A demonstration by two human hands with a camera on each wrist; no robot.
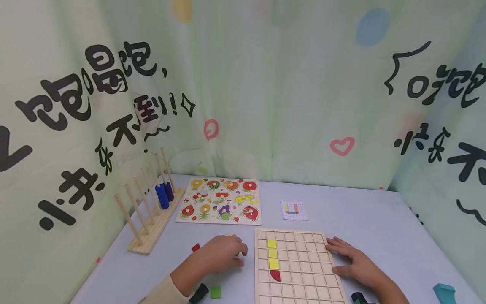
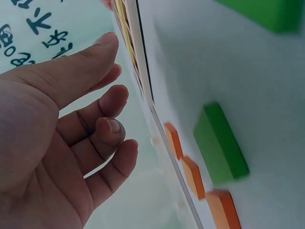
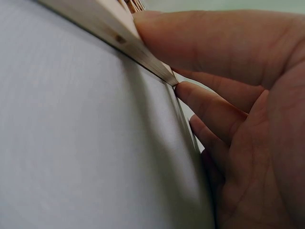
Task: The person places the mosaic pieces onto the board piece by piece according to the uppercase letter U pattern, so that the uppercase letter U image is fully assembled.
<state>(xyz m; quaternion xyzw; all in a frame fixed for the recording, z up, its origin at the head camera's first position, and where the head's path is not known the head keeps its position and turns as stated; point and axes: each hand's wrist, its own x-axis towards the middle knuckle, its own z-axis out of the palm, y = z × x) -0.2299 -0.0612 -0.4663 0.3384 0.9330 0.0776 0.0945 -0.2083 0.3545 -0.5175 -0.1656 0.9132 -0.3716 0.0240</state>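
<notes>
Pale grey surface (image 1: 379,219) walled by printed green curtains (image 1: 265,84); left hand (image 1: 218,255) hovering near front edge, fingers loosely curled, empty; right hand (image 1: 355,261) flat, fingers straight against grid board (image 1: 300,270) edge

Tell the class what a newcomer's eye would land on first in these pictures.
First, the wooden grid board at front centre, with three yellow tiles in a column and a red piece below them. The right hand rests flat against its right edge; the left hand lies on the table just left of it, over loose coloured tiles. Behind stand a fruit puzzle and a peg rack with blue rings.
</notes>
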